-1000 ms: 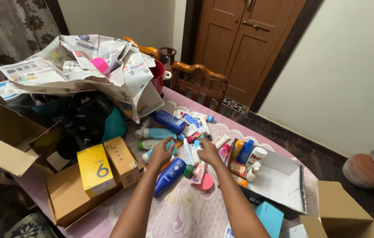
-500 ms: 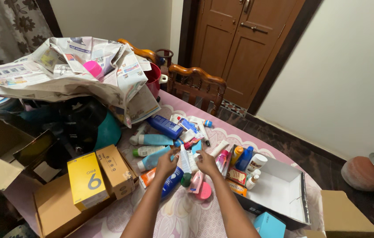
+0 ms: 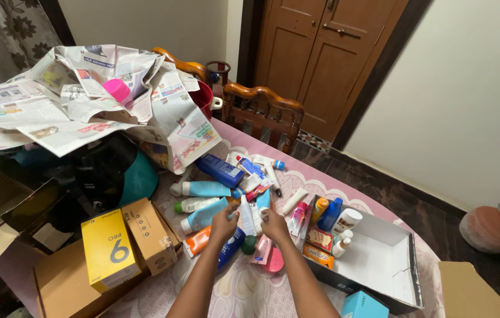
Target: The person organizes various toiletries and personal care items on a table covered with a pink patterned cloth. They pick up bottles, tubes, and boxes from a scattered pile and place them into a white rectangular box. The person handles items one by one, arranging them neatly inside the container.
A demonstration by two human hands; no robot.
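A person's left hand point(image 3: 224, 224) and right hand point(image 3: 274, 222) met over a heap of toiletries, fingers pinched together on a slim white tube point(image 3: 247, 215) held upright between them, near the middle of a table covered in a pink patterned cloth point(image 3: 244, 288). Directly under the hands lay a dark blue bottle point(image 3: 229, 247), with an orange tube point(image 3: 197, 240) at its 9 o'clock and a pink tube point(image 3: 265, 250) at its 3 o'clock. At 10 o'clock from the hands lay pale blue bottles point(image 3: 203, 188); at 12 o'clock, a dark blue bottle point(image 3: 219, 169). At 3 o'clock, an open white box point(image 3: 379, 259) held small bottles. At 9 o'clock, a yellow carton point(image 3: 110, 250) and a brown carton point(image 3: 148, 234) leaned on a flat cardboard box. Crumpled newspaper point(image 3: 85, 94) was heaped at 10 o'clock; a wooden chair point(image 3: 262, 115) stood at 12 o'clock.
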